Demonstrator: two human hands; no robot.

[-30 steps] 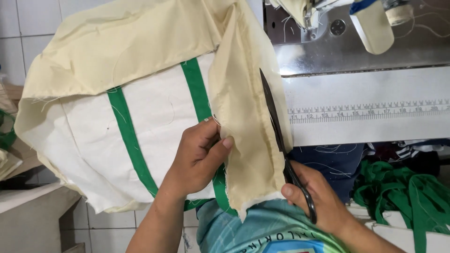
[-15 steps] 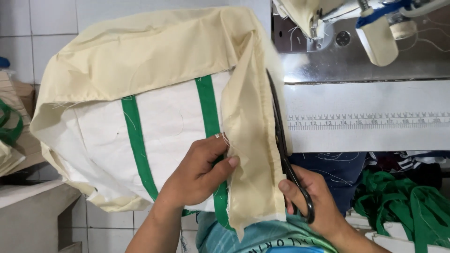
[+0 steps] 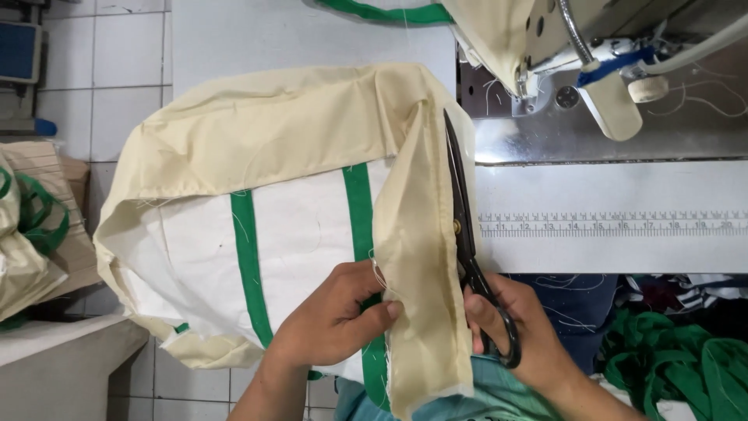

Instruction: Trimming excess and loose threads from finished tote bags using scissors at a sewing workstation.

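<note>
A cream cloth bag (image 3: 265,148) with two green straps (image 3: 248,257) hangs half off the white sewing table. My left hand (image 3: 331,320) pinches the bag's cream edge strip (image 3: 417,265) beside the right green strap. My right hand (image 3: 518,335) grips black scissors (image 3: 461,226) by the handle loops. Their long blades lie shut along the right side of the cream strip, pointing away from me.
The sewing machine head (image 3: 545,47) stands at the top right above a metal plate (image 3: 608,140) and a ruler strip (image 3: 615,224) on the table. Green straps (image 3: 686,366) pile at the lower right. More cream bags (image 3: 27,242) lie on a bench at the left.
The bag and both hands sit lower and more to the right in view. The scissors stay along the strip's right edge and my left hand keeps its pinch.
</note>
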